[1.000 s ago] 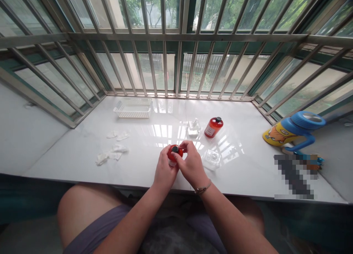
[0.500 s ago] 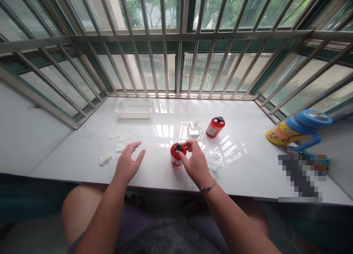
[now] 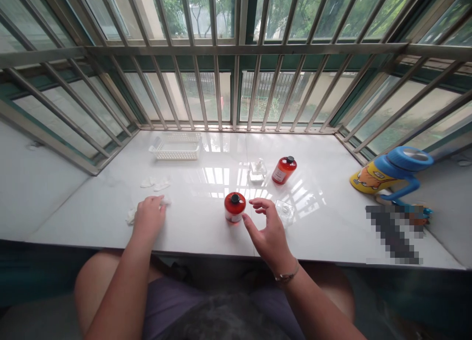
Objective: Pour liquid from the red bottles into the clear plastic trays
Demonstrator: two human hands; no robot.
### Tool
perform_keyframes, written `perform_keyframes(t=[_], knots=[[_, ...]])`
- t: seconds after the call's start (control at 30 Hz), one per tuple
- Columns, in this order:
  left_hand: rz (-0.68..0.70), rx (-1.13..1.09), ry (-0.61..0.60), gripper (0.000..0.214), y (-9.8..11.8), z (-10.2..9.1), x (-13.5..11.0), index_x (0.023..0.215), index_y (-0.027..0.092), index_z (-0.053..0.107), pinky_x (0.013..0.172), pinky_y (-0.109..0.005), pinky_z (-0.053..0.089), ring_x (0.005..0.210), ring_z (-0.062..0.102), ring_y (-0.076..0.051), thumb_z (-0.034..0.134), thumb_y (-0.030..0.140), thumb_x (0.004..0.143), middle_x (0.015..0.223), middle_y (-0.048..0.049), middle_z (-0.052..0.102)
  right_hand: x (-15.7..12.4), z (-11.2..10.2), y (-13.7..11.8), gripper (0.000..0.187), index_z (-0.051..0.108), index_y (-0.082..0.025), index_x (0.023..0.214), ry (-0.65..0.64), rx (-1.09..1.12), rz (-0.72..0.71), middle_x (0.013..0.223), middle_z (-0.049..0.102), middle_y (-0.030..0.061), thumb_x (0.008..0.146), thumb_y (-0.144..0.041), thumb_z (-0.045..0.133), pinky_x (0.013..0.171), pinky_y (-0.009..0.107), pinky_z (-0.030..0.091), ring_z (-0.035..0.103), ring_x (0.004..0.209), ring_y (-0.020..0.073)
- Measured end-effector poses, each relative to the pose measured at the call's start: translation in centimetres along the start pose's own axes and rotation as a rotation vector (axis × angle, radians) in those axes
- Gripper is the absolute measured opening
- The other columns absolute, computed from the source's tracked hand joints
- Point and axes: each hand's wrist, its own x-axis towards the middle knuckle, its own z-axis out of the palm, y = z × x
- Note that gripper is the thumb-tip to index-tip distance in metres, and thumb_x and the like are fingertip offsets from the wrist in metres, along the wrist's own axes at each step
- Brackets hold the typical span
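A small red bottle with a black cap (image 3: 234, 207) stands upright on the white sill (image 3: 206, 227). My right hand (image 3: 269, 229) hovers just right of it, fingers spread and empty, not touching. My left hand (image 3: 148, 217) rests palm down on a crumpled white wipe (image 3: 132, 215) at the left; its fingers curl over the wipe, and whether they grip it is hidden. A second red bottle (image 3: 283, 170) stands farther back. A clear glass bottle (image 3: 286, 212) lies right of my right hand, and another clear one (image 3: 257, 170) stands behind.
More white wipes (image 3: 155, 183) lie behind my left hand. A white slotted basket (image 3: 177, 147) sits at the back left by the window bars. A blue and yellow lidded cup (image 3: 391, 172) lies at the right edge. My knees are below the sill.
My left hand let go of the red bottle and moved left onto the white wipe. My right hand released the cap and drew back, leaving the bottle standing alone.
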Motion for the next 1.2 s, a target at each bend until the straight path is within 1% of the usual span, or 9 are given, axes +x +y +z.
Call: perform_keyframes(t=[0.2,0.3,0.4,0.53,0.6,0.67,0.87,1.03,1.2], knots=[[0.033,-0.037,0.026,0.036,0.8,-0.2,0.2,0.12,0.016,0.072,0.106,-0.057,0.052,0.121,0.062,-0.043,0.052,0.037,0.098,0.128,-0.0192,0.073,-0.6,-0.3,0.3,0.026,0.058,-0.028,0.127,-0.008,-0.009,-0.023,0.124,0.068,0.0102,0.103,-0.028,0.068,0.092,0.048,0.06,0.067,0.115,0.0283],[0.017,-0.148,0.112,0.035,2.7,-1.0,-0.6,0.12,0.018,0.067,0.109,-0.053,0.053,0.119,0.065,-0.038,0.054,0.044,0.1,0.122,-0.0161,0.075,-0.8,-0.4,0.1,0.022,0.059,-0.028,0.124,-0.002,-0.01,-0.032,0.122,0.069,0.0102,0.104,-0.028,0.067,0.092,0.048,0.06,0.067,0.115,0.0287],[0.03,-0.372,0.308,0.034,6.5,-2.6,-2.9,0.119,0.021,0.066,0.101,-0.049,0.059,0.112,0.071,-0.034,0.062,0.05,0.102,0.118,-0.012,0.076,-1.0,-0.6,-0.6,0.022,0.061,-0.029,0.125,-0.015,0.001,-0.042,0.121,0.07,0.0098,0.104,-0.028,0.067,0.092,0.048,0.061,0.068,0.113,0.0287],[0.422,-0.573,0.407,0.022,13.3,-5.4,-7.5,0.119,0.027,0.067,0.099,-0.045,0.061,0.108,0.075,-0.028,0.075,0.037,0.101,0.113,-0.0066,0.078,-1.2,-0.7,-2.2,0.038,0.062,-0.031,0.138,-0.104,0.036,-0.053,0.127,0.071,0.0102,0.101,-0.032,0.074,0.093,0.049,0.062,0.07,0.111,0.0298],[0.601,-0.674,0.382,0.024,16.2,-6.3,-9.5,0.121,0.03,0.067,0.096,-0.046,0.062,0.103,0.076,-0.028,0.077,0.028,0.099,0.108,-0.0046,0.08,-1.3,-0.7,-3.0,0.041,0.063,-0.032,0.139,-0.132,0.076,-0.075,0.126,0.073,0.0088,0.1,-0.033,0.077,0.094,0.047,0.063,0.072,0.111,0.0293],[0.686,-0.743,0.357,0.029,18.4,-6.7,-10.8,0.125,0.032,0.066,0.092,-0.047,0.063,0.099,0.076,-0.028,0.077,0.024,0.099,0.106,-0.0045,0.08,-1.4,-0.8,-3.7,0.035,0.066,-0.033,0.134,-0.128,0.114,-0.088,0.121,0.076,0.0066,0.101,-0.03,0.077,0.093,0.045,0.063,0.073,0.108,0.0275],[0.627,-0.867,0.247,0.052,21.4,-6.3,-12.2,0.145,0.036,0.058,0.103,-0.052,0.063,0.119,0.074,-0.032,0.079,0.025,0.099,0.128,-0.0075,0.077,-1.2,-3.9,-3.0,0.022,0.073,-0.031,0.123,-0.009,0.043,-0.04,0.114,0.078,0.0079,0.101,-0.032,0.076,0.092,0.047,0.064,0.075,0.104,0.0282],[0.651,-0.924,0.041,0.052,23.1,-4.2,-12.7,0.146,0.032,0.058,0.111,-0.054,0.061,0.128,0.072,-0.034,0.079,0.03,0.099,0.134,-0.0107,0.075,0.1,-9.4,0.5,0.029,0.076,-0.024,0.12,0.29,-0.174,0.068,0.115,0.078,0.0113,0.099,-0.044,0.075,0.09,0.047,0.065,0.075,0.096,0.0278],[0.691,-0.925,-0.218,0.071,26.3,-0.7,-12.1,0.155,0.028,0.051,0.122,-0.058,0.054,0.142,0.064,-0.035,0.085,0.032,0.093,0.151,-0.0141,0.066,1.0,-12.3,2.7,0.032,0.077,-0.024,0.118,0.3,-0.418,0.102,0.108,0.08,0.007,0.097,-0.049,0.074,0.086,0.043,0.062,0.074,0.086,0.0241]])
